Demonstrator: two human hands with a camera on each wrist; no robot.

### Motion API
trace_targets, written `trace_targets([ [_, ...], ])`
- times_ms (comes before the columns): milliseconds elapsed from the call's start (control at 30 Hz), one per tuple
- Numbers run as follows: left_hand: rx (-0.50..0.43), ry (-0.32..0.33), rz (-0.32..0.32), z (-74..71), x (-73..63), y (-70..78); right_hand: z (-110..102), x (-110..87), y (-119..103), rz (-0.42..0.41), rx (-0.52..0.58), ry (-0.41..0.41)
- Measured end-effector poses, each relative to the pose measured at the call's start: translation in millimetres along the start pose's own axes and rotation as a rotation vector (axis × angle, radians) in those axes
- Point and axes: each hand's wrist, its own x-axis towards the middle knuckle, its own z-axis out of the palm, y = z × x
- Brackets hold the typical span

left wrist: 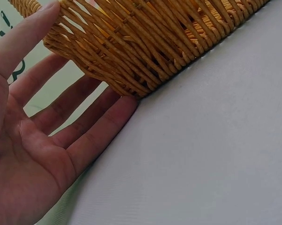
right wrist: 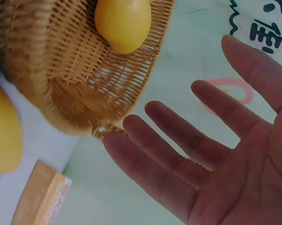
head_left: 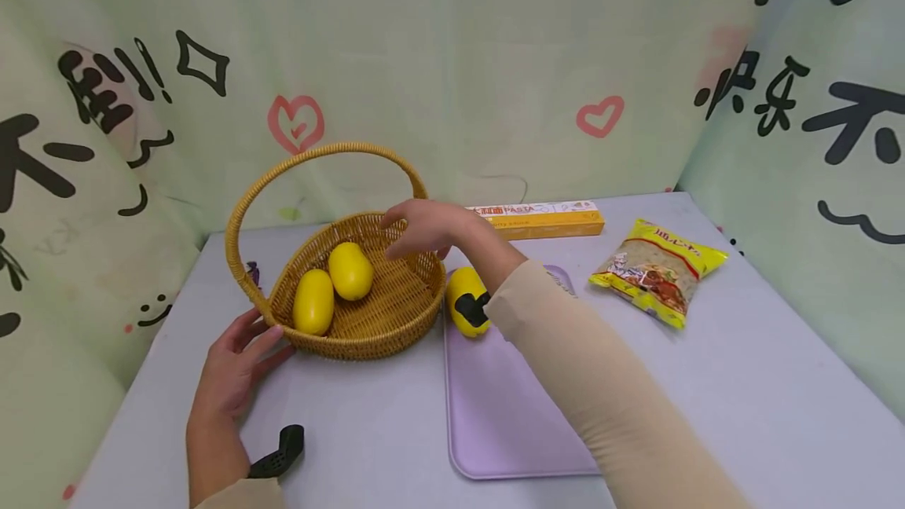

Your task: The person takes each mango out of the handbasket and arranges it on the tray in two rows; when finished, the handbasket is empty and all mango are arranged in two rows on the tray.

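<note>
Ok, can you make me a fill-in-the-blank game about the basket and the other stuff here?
1. There are ____ yellow things inside the woven basket.
2. The person's ____ hand is the one nearer the long box.
3. The big English word on the long box is ____.
4. The colour of the flat tray is light ____.

Missing words: two; right; PASTA; purple.

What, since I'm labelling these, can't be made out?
Head view: part of the tray, behind the right sleeve.
Head view: left end of the box, behind the right hand.
Head view: a dark thing by the basket handle, too small to name.
Left wrist view: top of the basket, cut by the upper edge.
Right wrist view: a yellow fruit, cut by the left edge.
</note>
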Motion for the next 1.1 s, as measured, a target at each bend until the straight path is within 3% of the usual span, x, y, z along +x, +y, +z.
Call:
trace_targets([
  [500, 0.003, -0.009, 0.004, 4.6, 0.9, -0.5, 29, 40.3, 4, 0.026, 0.261, -0.003],
  [767, 0.012, -0.004, -0.002, 1.5, -1.2, -0.5, 48, 63.0, 3, 0.049, 0.503, -0.003],
  [900, 0.020, -0.011, -0.008, 4.2, -1.0, -1.9, 55, 67.9, 1, 0.042, 0.518, -0.009],
  [1100, 0.011, 0.015, -0.006, 2.3, 0.0, -2.5, 60, 76.0, -8, 0.043, 0.440, 0.007],
])
